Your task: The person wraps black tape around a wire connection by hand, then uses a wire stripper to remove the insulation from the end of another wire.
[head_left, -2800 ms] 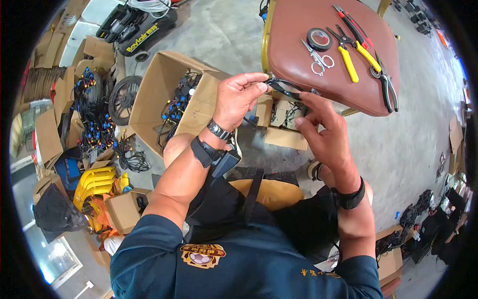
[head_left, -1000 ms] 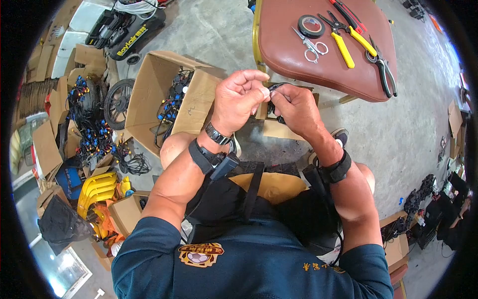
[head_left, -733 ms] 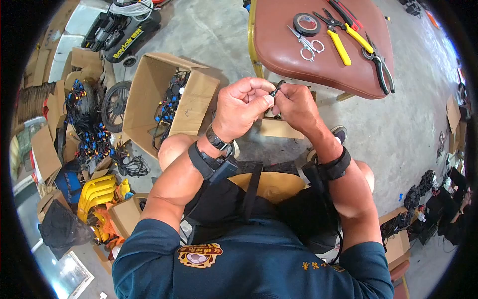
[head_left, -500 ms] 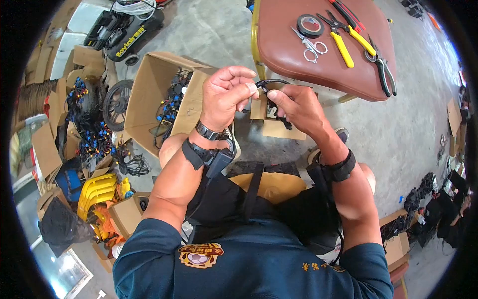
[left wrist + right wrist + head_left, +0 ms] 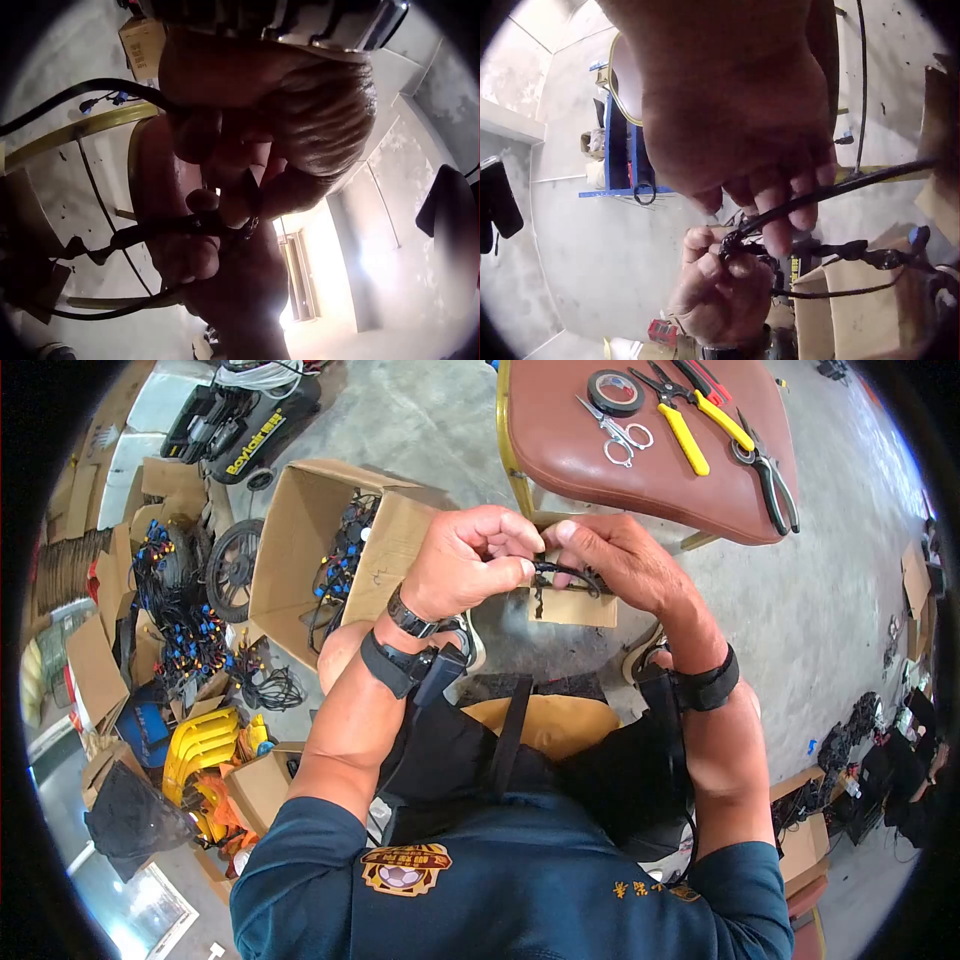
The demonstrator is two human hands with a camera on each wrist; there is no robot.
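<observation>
A black cable with dark tape-like wrapping runs between my two hands in the head view. My left hand pinches it between thumb and forefinger; the right wrist view shows those fingertips at a shiny black wrapped junction. Right beside them is my right hand, its fingers fairly straight and touching the cable. In the right wrist view, one thick cable branch crosses these fingers, and a lumpy wrapped branch trails off below. The left wrist view is dark around the fingertips.
On the brown chair seat lie black tape, scissors, yellow-handled wire strippers and pliers. A carton of cables stands left, beside a wheel. A small carton sits beneath the hands.
The hands come together on the cable, part slightly, then meet again. Since half a second ago, my right hand has turned and loosened from its thumb grip. The left hand keeps its pinch.
</observation>
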